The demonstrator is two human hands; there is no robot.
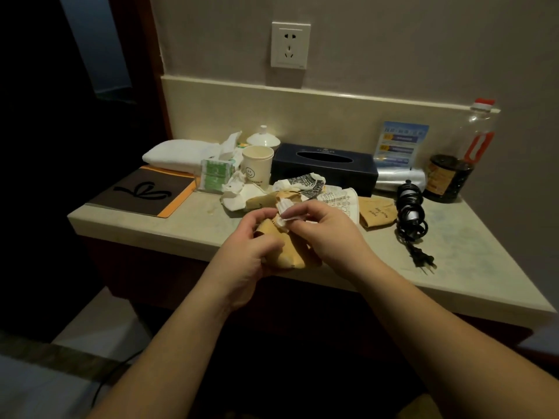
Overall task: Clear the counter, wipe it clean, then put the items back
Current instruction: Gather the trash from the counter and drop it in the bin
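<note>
The counter is a pale stone slab against the wall, crowded along its back half. At its left end lies a dark folder with an orange edge, and behind it a folded white towel. Next comes a clear box of green-wrapped swabs, a torn tissue pack above it, a white lidded cup at the back and a paper cup with a smiley face in front. Crumpled white tissue sits just beside the paper cup's foot.

My left hand is over the front edge, fingers curled round a brown paper bag. My right hand pinches a small scrap of white paper between thumb and fingertips, touching the top of that bag.

Behind my hands lie printed wrappers and the dark tissue box. Further right, another brown bag lies flat, then a coiled black cable with its plug toward the front edge. A silver packet, a blue card and a soy sauce bottle stand at the back right. A wall socket is above.
</note>
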